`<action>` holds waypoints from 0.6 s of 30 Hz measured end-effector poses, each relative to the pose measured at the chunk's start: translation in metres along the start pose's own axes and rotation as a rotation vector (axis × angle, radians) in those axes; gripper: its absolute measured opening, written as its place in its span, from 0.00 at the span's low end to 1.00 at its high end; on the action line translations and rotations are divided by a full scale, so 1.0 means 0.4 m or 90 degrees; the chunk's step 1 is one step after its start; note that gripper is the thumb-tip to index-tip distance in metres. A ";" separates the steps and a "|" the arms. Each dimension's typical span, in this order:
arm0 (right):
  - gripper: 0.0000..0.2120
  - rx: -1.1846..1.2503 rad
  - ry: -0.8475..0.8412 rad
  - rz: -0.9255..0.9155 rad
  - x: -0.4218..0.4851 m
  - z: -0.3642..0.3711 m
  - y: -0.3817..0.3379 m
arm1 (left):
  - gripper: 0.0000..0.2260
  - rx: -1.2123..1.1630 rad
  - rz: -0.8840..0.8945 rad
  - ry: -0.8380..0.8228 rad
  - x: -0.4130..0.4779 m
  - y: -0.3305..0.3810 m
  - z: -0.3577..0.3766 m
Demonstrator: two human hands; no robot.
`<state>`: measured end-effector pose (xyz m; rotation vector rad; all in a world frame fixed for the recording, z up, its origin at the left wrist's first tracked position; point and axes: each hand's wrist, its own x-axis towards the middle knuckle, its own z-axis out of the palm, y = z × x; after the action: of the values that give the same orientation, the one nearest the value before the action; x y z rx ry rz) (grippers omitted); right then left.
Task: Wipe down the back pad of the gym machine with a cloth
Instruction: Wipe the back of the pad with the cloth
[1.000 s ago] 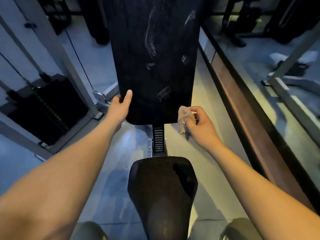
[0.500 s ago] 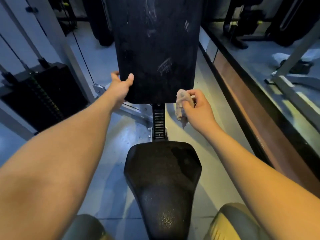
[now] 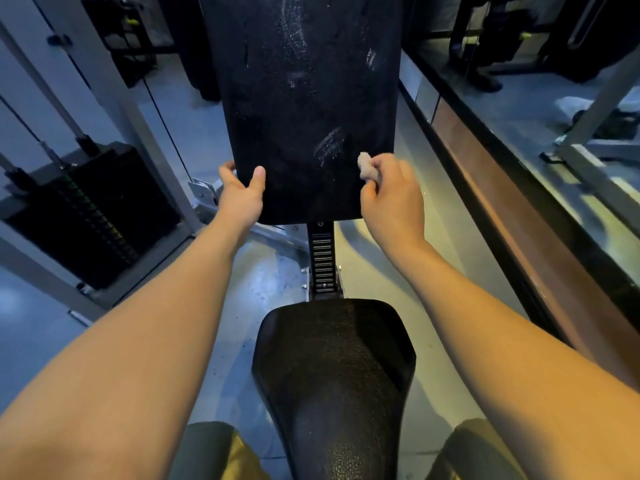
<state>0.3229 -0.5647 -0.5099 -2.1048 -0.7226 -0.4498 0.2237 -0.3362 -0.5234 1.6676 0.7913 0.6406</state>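
Note:
The black back pad (image 3: 301, 109) of the gym machine stands upright ahead of me, with pale smear marks on its face. My left hand (image 3: 240, 197) grips its lower left edge, thumb on the front and fingers behind. My right hand (image 3: 391, 199) holds a small crumpled beige cloth (image 3: 367, 170) against the pad's lower right corner. Most of the cloth is hidden inside my fist.
A black seat (image 3: 332, 372) sits below the pad on a notched adjustment post (image 3: 322, 258). A weight stack (image 3: 90, 216) with cables stands to the left. A dark ledge and mirror wall (image 3: 512, 188) run along the right. My knees show at the bottom.
My right hand has bunched the hanging cloth up and brought it onto the pad's lower right corner. My left hand shifted its grip a little higher on the left edge.

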 end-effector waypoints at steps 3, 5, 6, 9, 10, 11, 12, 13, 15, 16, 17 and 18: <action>0.11 0.001 0.030 -0.024 -0.006 0.073 0.010 | 0.24 0.026 0.018 0.025 -0.007 -0.003 0.014; 0.13 -0.006 -0.012 -0.073 -0.050 0.119 0.020 | 0.23 0.035 0.027 0.036 -0.007 -0.002 0.018; 0.14 -0.024 -0.057 -0.110 -0.075 0.134 0.024 | 0.23 0.038 0.027 0.040 -0.008 -0.001 0.016; 0.12 -0.036 -0.116 -0.168 -0.084 0.108 0.023 | 0.23 0.040 0.025 0.036 -0.016 0.005 0.011; 0.10 -0.026 -0.084 -0.167 -0.063 0.090 0.020 | 0.23 0.038 0.025 0.034 -0.019 0.007 0.009; 0.09 -0.012 -0.039 -0.154 -0.038 0.071 0.018 | 0.23 0.036 0.023 0.033 -0.022 0.008 0.008; 0.09 -0.004 0.009 -0.131 -0.013 0.058 0.019 | 0.23 0.037 0.022 0.033 -0.025 0.010 0.008; 0.10 -0.003 0.044 -0.106 0.003 0.052 0.020 | 0.23 0.041 0.021 0.033 -0.028 0.011 0.007; 0.12 -0.021 0.043 -0.086 -0.007 0.071 0.016 | 0.24 0.045 0.019 0.032 -0.032 0.013 0.004; 0.12 -0.036 0.005 -0.103 -0.032 0.092 0.015 | 0.24 0.042 0.020 0.030 -0.030 0.012 0.002; 0.12 -0.051 -0.048 -0.125 -0.066 0.111 0.013 | 0.25 0.039 0.021 0.025 -0.028 0.012 -0.001; 0.12 -0.061 -0.097 -0.146 -0.098 0.122 0.014 | 0.25 0.039 0.022 0.019 -0.027 0.013 -0.004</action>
<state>0.2991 -0.5407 -0.5631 -2.1719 -1.0567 -0.4599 0.2166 -0.3443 -0.5179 1.7338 0.8121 0.6720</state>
